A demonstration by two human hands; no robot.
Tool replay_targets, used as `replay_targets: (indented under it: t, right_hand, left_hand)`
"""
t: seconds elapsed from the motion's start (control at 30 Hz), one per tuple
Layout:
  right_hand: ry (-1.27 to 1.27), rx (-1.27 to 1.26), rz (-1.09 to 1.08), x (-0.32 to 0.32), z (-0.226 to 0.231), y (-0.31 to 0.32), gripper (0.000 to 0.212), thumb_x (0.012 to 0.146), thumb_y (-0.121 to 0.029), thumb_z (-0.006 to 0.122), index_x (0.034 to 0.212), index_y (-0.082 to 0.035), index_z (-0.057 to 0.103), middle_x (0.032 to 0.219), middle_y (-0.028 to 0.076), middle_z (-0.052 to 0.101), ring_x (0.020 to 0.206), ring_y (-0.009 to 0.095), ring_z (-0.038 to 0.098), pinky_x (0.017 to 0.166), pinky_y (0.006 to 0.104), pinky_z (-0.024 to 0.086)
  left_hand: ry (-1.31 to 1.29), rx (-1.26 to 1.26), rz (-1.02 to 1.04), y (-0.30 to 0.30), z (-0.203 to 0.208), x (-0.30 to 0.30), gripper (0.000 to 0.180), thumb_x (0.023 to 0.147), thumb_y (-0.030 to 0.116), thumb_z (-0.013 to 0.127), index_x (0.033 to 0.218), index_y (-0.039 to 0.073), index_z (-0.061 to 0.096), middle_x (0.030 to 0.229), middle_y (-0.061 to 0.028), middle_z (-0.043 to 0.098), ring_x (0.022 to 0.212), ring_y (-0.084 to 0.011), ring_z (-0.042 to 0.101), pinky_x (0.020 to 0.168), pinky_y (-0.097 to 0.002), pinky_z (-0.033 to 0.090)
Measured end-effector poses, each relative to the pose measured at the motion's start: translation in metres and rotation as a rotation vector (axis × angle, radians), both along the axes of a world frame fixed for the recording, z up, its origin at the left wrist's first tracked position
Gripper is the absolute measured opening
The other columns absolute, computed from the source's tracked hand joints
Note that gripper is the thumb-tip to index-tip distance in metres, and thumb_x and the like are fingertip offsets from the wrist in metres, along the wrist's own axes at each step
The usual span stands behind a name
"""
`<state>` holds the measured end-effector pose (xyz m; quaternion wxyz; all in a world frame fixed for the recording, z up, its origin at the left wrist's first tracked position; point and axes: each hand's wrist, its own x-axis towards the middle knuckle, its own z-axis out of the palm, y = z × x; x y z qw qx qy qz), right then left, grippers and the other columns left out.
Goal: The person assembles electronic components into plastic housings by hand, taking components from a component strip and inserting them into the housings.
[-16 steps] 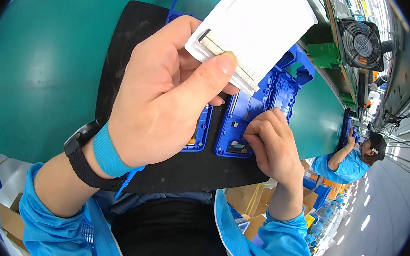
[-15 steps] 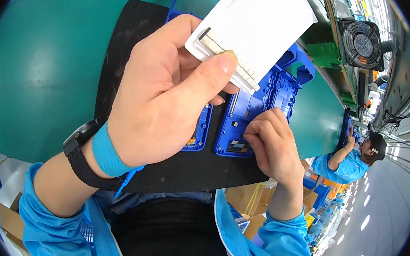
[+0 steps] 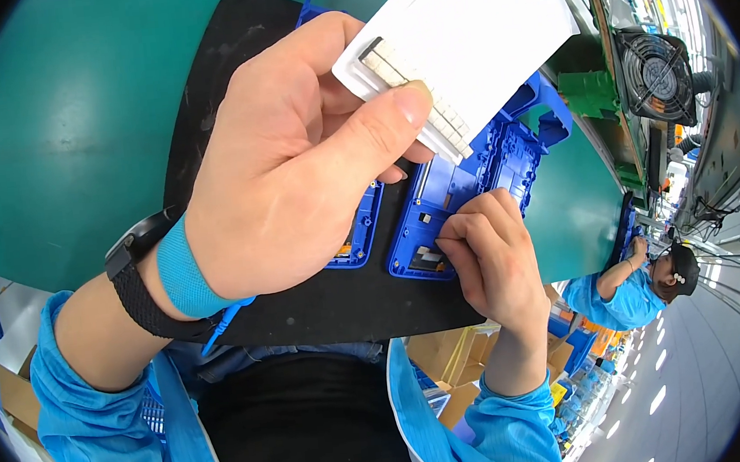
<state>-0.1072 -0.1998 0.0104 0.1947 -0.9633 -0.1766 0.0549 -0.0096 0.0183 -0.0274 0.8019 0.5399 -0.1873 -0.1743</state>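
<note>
Left hand: fingers pinching a white sheet, which is hovering above the black mat. Blue housing: lying at the mat's right. Right hand: fingers pressing together over the housing's near right part, possible contents not showing.

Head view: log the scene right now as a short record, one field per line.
Left hand: left hand holds a white sheet, thumb over a row of small pale pieces
Right hand: right hand, fingers curled at a blue housing; any held item hidden
Partly hidden: second blue housing, behind left hand
Surface: black mat on green table
Left wrist: blue wristband, dark watch
Background: fan, co-worker at right
</note>
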Motion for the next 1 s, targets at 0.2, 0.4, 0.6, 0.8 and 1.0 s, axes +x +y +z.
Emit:
replay_targets:
  t: [0.2, 0.4, 0.6, 0.8, 1.0]
  right_hand:
    - [-0.021, 0.071, -0.041, -0.001, -0.003, -0.005, 0.019, 0.071, 0.005, 0.072, 0.084, -0.002, 0.060, 0.083, 0.010, 0.057, 0.077, 0.027, 0.053, 0.067, 0.0352, 0.044]
    - [-0.064, 0.087, -0.073, -0.005, -0.005, -0.005, 0.025, 0.068, 0.007, 0.075, 0.085, -0.003, 0.060, 0.086, 0.011, 0.059, 0.077, 0.027, 0.055, 0.067, 0.0343, 0.044]
    - [-0.223, 0.148, -0.175, -0.003, 0.008, 0.011, 0.023, 0.070, 0.007, 0.075, 0.086, -0.002, 0.061, 0.085, 0.011, 0.061, 0.074, 0.025, 0.059, 0.064, 0.0310, 0.047]
    - [-0.456, 0.313, -0.265, 0.021, 0.014, 0.036, 0.020, 0.074, 0.008, 0.074, 0.090, 0.000, 0.064, 0.085, 0.012, 0.063, 0.071, 0.022, 0.063, 0.060, 0.0277, 0.049]
    - [-0.373, 0.290, -0.227, 0.030, 0.011, 0.039, 0.018, 0.076, 0.007, 0.073, 0.090, -0.001, 0.065, 0.086, 0.010, 0.064, 0.071, 0.021, 0.064, 0.061, 0.0289, 0.051]
  left_hand:
    - [0.014, -0.002, 0.005, -0.001, 0.000, 0.000, 0.034, 0.099, 0.027, 0.055, 0.123, 0.002, 0.051, 0.107, -0.0136, 0.070, 0.091, -0.0171, 0.070, 0.070, -0.0245, 0.055]
    - [0.052, -0.021, -0.018, 0.000, 0.005, 0.000, 0.031, 0.099, 0.025, 0.056, 0.120, 0.002, 0.051, 0.106, -0.0127, 0.070, 0.091, -0.0156, 0.069, 0.072, -0.0243, 0.055]
    - [0.104, -0.032, -0.105, 0.001, 0.006, -0.003, 0.025, 0.099, 0.019, 0.057, 0.115, 0.000, 0.051, 0.108, -0.0114, 0.067, 0.093, -0.0147, 0.067, 0.075, -0.0244, 0.054]
    - [0.090, -0.110, -0.078, -0.006, 0.006, -0.009, 0.016, 0.098, 0.013, 0.058, 0.105, -0.001, 0.055, 0.092, -0.0044, 0.063, 0.084, -0.0062, 0.059, 0.072, -0.0241, 0.049]
    - [0.093, -0.033, -0.174, 0.002, 0.009, -0.007, 0.018, 0.098, 0.013, 0.059, 0.108, 0.000, 0.053, 0.093, -0.0040, 0.062, 0.080, -0.0037, 0.055, 0.071, -0.0206, 0.047]
